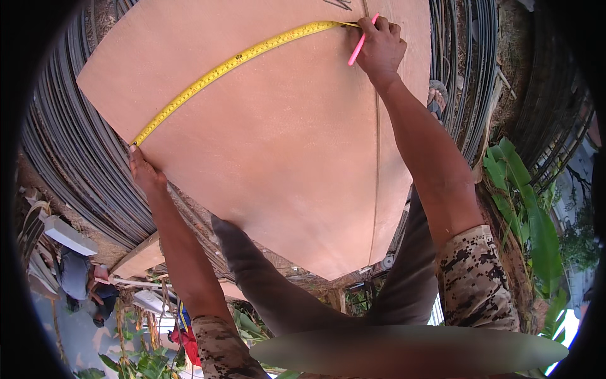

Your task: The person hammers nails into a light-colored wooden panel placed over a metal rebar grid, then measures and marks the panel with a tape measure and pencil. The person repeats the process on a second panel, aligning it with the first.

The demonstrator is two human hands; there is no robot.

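Note:
A yellow tape measure (238, 58) stretches in a curve across a large light-brown wooden sheet (284, 151). At the sheet's left edge, my left hand (148, 172) is closed, pinching the end of the tape with the thumb beside it. My right hand (382, 49) rests near the far right of the sheet. A pink pen (364, 40) sticks out between its fingers, and the tape's other end runs under them. The tape case is hidden. A thin dark line (377, 170) runs lengthwise down the sheet's right part.
Bundles of dark rods (76, 145) lie left of the sheet, and more rods (470, 69) lie to its right. Several short dark pieces (338, 4) sit at the top. Green leaves (536, 227) stand at right. A white block (69, 235) and another person (76, 275) appear lower left.

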